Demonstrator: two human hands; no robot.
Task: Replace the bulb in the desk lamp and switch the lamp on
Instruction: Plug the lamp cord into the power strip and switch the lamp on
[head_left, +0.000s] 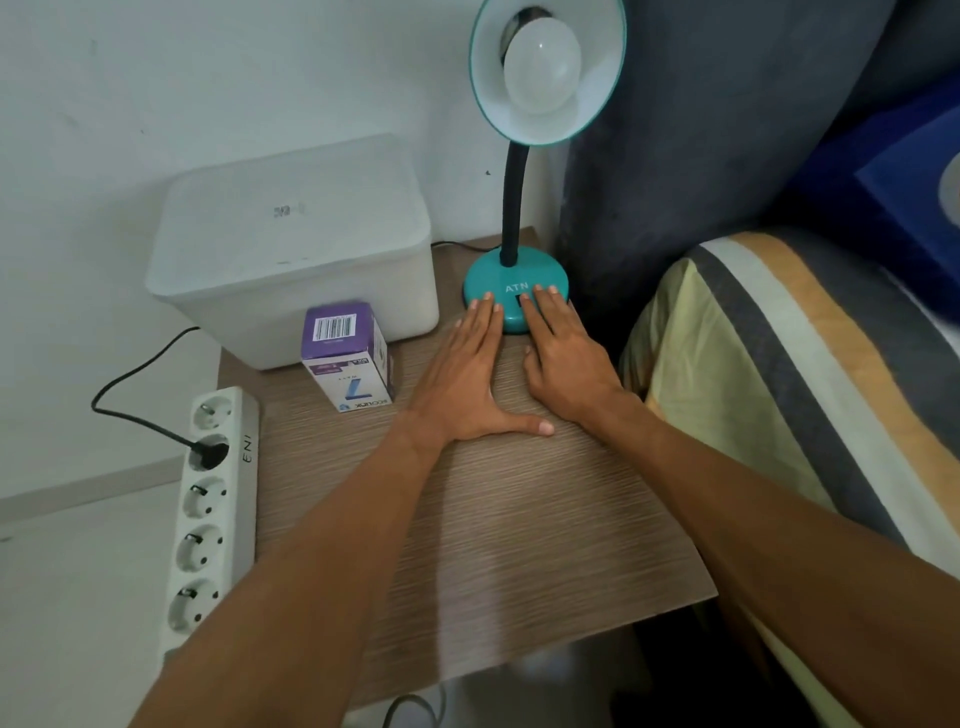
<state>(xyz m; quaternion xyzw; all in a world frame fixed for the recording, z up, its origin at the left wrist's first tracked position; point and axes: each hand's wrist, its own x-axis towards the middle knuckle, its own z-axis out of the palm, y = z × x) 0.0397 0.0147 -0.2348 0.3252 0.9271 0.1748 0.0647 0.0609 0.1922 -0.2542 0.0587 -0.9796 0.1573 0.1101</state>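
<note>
Both hands are laid flat, fingers spread: left hand (470, 374), right hand (563, 364). Fingertips are rested on the lamp base (511, 291) at the table's (519, 545) far edge. Bulb (542, 70) is seated, unlit.

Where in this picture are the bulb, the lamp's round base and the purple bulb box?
bulb (542, 70): head view, middle of its white globe.
lamp base (485, 278): head view, bare teal top left of the lettering.
bulb box (332, 328): head view, purple top face with barcode.

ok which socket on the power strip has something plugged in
The second socket from the far end of the power strip, where a black plug sits. The socket beyond it and the three nearer the camera show bare holes.
</note>
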